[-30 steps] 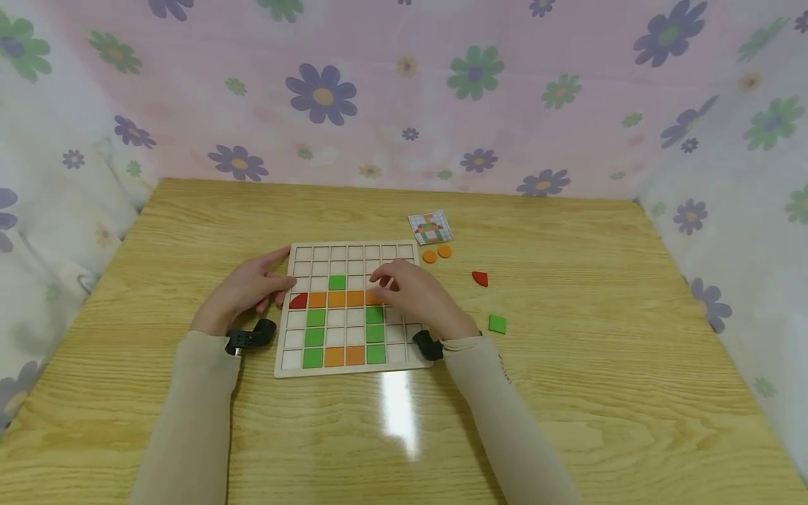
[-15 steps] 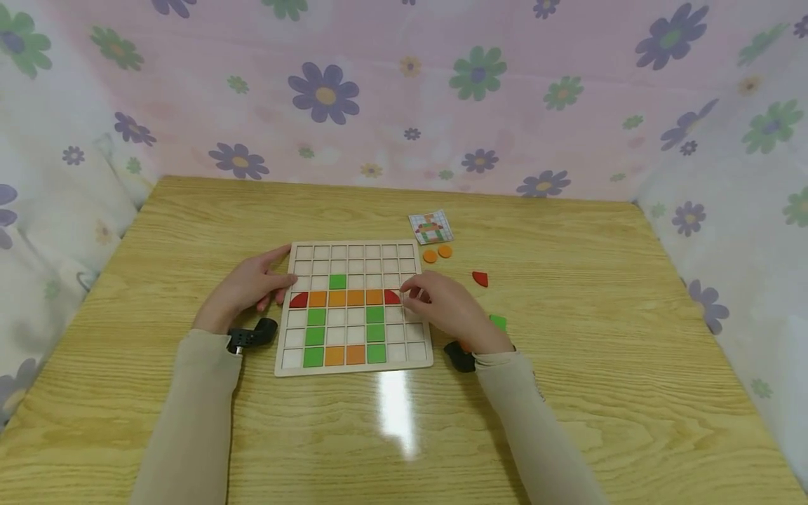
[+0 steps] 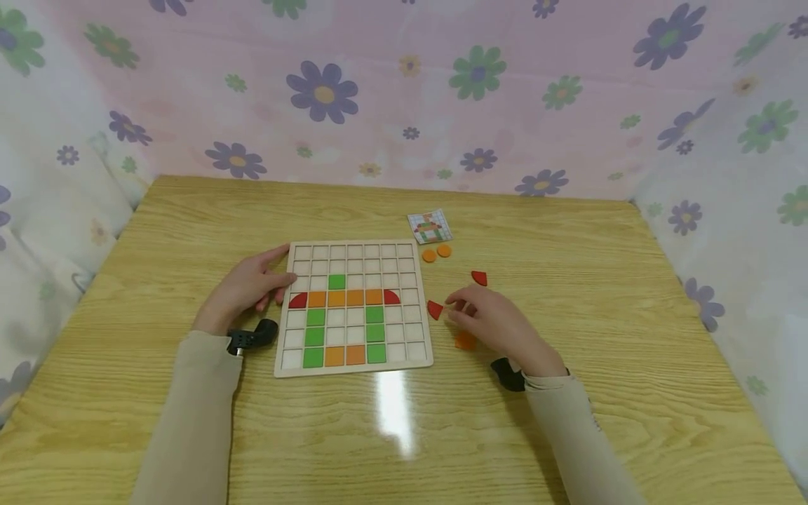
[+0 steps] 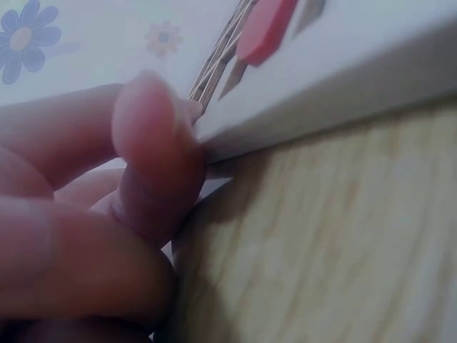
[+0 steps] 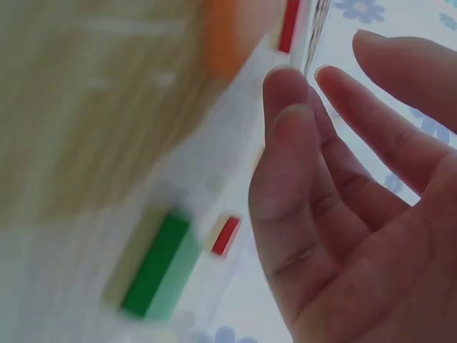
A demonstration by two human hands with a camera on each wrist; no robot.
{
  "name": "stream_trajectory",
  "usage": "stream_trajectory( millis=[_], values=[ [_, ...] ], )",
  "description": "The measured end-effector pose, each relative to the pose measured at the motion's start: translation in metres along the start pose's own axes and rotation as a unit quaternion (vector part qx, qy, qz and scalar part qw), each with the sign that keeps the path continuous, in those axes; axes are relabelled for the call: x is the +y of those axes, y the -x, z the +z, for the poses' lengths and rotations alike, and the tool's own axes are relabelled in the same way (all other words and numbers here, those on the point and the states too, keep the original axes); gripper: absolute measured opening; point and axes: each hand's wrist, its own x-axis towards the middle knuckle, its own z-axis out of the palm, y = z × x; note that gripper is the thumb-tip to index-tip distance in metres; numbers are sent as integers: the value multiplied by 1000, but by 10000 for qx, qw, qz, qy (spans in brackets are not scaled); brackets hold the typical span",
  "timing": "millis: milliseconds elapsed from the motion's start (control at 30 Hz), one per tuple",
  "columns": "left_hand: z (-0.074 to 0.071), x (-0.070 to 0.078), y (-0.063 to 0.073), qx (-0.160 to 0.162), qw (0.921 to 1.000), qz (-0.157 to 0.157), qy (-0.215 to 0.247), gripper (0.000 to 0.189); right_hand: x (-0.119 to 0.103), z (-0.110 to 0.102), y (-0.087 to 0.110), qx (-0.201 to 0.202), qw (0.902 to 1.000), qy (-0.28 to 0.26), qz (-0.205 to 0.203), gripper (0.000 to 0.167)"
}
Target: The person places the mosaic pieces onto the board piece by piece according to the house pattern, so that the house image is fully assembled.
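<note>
A wooden grid board (image 3: 404, 354) lies on the table, several cells filled with green, orange and red pieces. My left hand (image 3: 243, 291) rests at the board's left edge, thumb touching the rim and index finger reaching to the upper corner; in the left wrist view the thumb (image 4: 161, 143) meets the rim. Right of the board, my right hand (image 3: 499, 322) hovers with loosely bent fingers and nothing between them. A red quarter-circle piece (image 3: 435, 309) lies just left of its fingertips. Partly under the hand is an orange piece (image 3: 465, 341). A green piece (image 5: 157, 264) shows only in the right wrist view.
Behind the right hand lies another red quarter-circle piece (image 3: 479, 278). Two orange discs (image 3: 429, 256) sit by the board's upper right corner, below a small pattern card (image 3: 431, 226). A flowered cloth (image 3: 379, 91) hangs around the table.
My right hand has moved right, off the board and over the table. A red quarter-circle in the board's right part and another beside the board have come into sight. My left hand stays put.
</note>
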Motion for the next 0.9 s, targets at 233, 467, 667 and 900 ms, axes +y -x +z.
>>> stream_trajectory(
  millis=[233,467,667,900],
  values=[
    [5,0,-1,36,9999,-2,147,69,20,-5,20,211,9997,130,60,23],
    [9,1,-3,190,9995,-13,256,65,37,-11,28,272,9995,25,153,25],
    [6,-1,-1,92,9989,50,449,65,43,-17,30,3,9994,-124,314,29],
    [5,-1,0,186,9990,39,413,65,46,-17,29,-147,9992,116,360,29]
  ],
)
